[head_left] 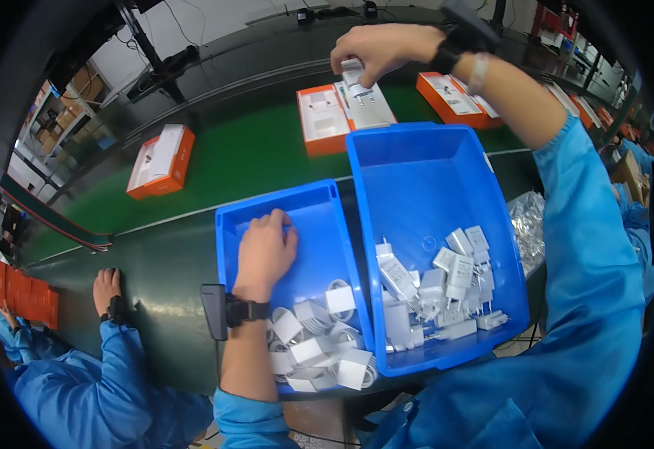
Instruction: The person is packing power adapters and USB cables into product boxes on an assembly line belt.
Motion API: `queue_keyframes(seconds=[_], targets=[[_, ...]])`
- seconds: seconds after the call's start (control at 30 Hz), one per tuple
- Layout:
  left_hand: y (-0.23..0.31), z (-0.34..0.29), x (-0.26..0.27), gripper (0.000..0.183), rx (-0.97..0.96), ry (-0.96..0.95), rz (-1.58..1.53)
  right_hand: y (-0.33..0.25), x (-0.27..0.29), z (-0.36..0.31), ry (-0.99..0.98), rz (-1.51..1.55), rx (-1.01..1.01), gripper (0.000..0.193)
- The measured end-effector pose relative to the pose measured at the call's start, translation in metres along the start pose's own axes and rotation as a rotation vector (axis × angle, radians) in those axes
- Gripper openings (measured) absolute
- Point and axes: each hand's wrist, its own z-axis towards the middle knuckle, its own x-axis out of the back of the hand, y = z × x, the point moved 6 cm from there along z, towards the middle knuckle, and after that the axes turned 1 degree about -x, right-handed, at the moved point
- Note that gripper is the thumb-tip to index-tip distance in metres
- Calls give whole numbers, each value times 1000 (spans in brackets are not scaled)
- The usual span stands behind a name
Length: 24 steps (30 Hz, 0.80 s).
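Two blue bins sit side by side at the edge of a green belt (252, 157). The small bin (319, 217) holds a heap of coiled white cables (319, 348) in paper bands, about ten, crowded at its near end. The large bin (424, 172) holds white chargers (446, 288), roughly twenty, also piled at the near end (too tangled for an exact count). The left hand (265, 251) lies palm down on the bare floor of the small bin, fingers loosely together, holding nothing, just beyond the cables. The right hand (383, 49) reaches far over the large bin and pinches one white charger (353, 73) between its fingertips, above an open orange box (325, 120) on the belt. Three orange boxes on the belt are in plain view: this one, one to the left (160, 161) and one to the right (454, 101); more trail off at the right rim. A co-worker's hand (107, 288) rests on the belt's edge at the left. A crinkled clear bag (527, 224) lies right of the large bin.
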Motion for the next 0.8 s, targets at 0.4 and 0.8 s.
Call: queue_keyframes(seconds=[0.4, 0.8], targets=[[-6, 4, -8, 16, 10, 0, 12, 67, -117, 111, 79, -11, -127, 50], [-9, 4, -2, 16, 52, -31, -31, 70, -160, 99, 224, -19, -194, 16]])
